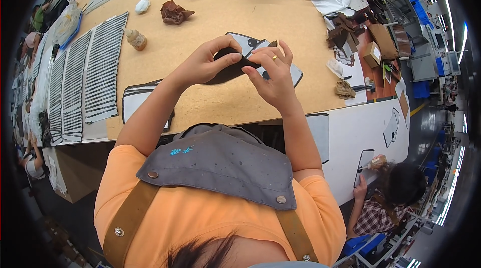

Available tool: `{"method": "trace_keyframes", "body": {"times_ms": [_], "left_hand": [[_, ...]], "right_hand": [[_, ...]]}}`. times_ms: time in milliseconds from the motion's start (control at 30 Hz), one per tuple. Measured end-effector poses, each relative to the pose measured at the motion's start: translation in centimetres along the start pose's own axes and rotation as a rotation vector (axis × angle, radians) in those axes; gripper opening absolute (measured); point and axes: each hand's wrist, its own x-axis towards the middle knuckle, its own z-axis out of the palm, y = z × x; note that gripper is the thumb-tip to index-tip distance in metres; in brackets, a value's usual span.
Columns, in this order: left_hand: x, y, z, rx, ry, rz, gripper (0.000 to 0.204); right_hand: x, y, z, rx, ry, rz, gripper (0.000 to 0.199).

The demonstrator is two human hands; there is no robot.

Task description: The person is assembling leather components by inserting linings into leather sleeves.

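My left hand (213, 63) pinches a curved, flexible black piece (226, 71) between thumb and fingers, above the tan work table (210, 105). Close beside it, my right hand (273, 71) grips the same piece at its other end, with some fingers raised; a ring is on one of them. Whether the piece is leather or fabric I cannot tell. Under and behind my hands lie white panels with black edges (297, 76), partly hidden by the hands. By my left forearm rests a stack of similar black-edged white panels (138, 101).
Rows of black-and-white strips (104, 70) cover the left side. A bottle of amber liquid (136, 40), a white wad (143, 6) and a crumpled brown scrap (175, 13) lie further back. Scraps and a small box (372, 54) crowd the right. A co-worker (401, 188) handles a panel at lower right.
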Motion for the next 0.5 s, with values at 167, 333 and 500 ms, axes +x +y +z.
{"method": "trace_keyframes", "body": {"times_ms": [167, 333, 500], "left_hand": [[0.5, -0.4, 0.1, 0.025, 0.021, 0.042, 0.015], [-0.2, -0.1, -3.8, 0.070, 0.114, -0.028, 0.045], [-4.9, -1.7, -6.2, 0.007, -0.046, -0.081, 0.086]], "right_hand": [[0.2, 0.6, 0.8, 0.084, 0.022, 0.035, 0.009], [-1.2, 3.6, 0.6, 0.533, 0.430, 0.542, 0.014], [-3.5, 5.6, -0.7, 1.038, 0.761, 0.826, 0.019]]}}
